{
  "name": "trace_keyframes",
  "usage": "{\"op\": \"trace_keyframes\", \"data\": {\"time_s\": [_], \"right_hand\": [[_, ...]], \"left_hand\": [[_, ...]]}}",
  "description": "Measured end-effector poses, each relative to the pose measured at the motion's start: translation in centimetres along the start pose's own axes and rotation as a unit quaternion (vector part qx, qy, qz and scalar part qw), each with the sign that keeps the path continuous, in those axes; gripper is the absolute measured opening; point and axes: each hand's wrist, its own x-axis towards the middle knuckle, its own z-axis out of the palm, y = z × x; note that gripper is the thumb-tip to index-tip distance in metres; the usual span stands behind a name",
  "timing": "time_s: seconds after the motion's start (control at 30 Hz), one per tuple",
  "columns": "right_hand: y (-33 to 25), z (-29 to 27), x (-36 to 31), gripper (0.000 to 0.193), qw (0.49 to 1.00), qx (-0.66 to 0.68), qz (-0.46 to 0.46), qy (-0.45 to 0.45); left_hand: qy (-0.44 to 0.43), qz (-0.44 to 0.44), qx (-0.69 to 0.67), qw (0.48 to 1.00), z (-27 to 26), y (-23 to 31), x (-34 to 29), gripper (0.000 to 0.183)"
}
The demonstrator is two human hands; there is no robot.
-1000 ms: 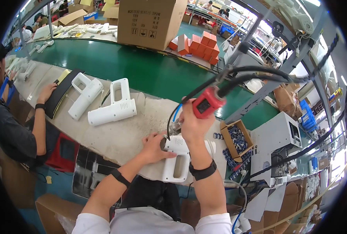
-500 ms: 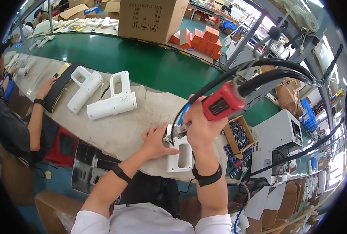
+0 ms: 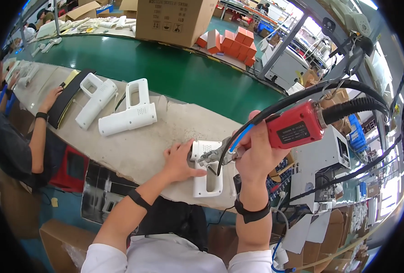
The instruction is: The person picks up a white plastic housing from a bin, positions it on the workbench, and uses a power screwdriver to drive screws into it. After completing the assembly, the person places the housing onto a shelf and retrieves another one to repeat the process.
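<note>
A white gun-shaped plastic housing with a loop handle lies on the bench in front of me. My left hand holds it from the left side, thumb along the near edge and fingers by its upper end. In my right hand is a red powered screwdriver, tilted far over, its metal nose pointing left above the housing. Whether the tip touches a screw hole I cannot tell. Two similar white housings, one near and one farther left, lie to the left.
Black hoses run from the screwdriver to the upper right. Beside my right forearm is a cardboard box among many small dark parts. A co-worker's hand rests near a black strip at left. A green conveyor runs behind the bench.
My right hand has moved right, and the screwdriver has tipped over, its body swinging right and its nose lying flatter over the housing. My left hand has stayed on the housing.
</note>
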Motion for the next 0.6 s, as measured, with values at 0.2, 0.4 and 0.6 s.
{"op": "trace_keyframes", "data": {"time_s": [0.2,0.4,0.6], "right_hand": [[1.1,-0.1,0.2,0.010,1.000,-0.028,-0.002,0.000],[6.1,-0.4,-1.2,0.006,0.996,-0.073,0.043,-0.015],[5.8,-1.1,-1.1,0.003,0.998,-0.051,0.024,-0.025]], "left_hand": [[0.014,0.005,0.011,1.000,-0.1,-0.6,-0.1,0.118],[-0.056,-0.004,-0.002,0.998,-1.1,0.5,0.0,0.118],[0.039,0.021,0.025,0.999,0.2,2.5,-2.2,0.115]]}}
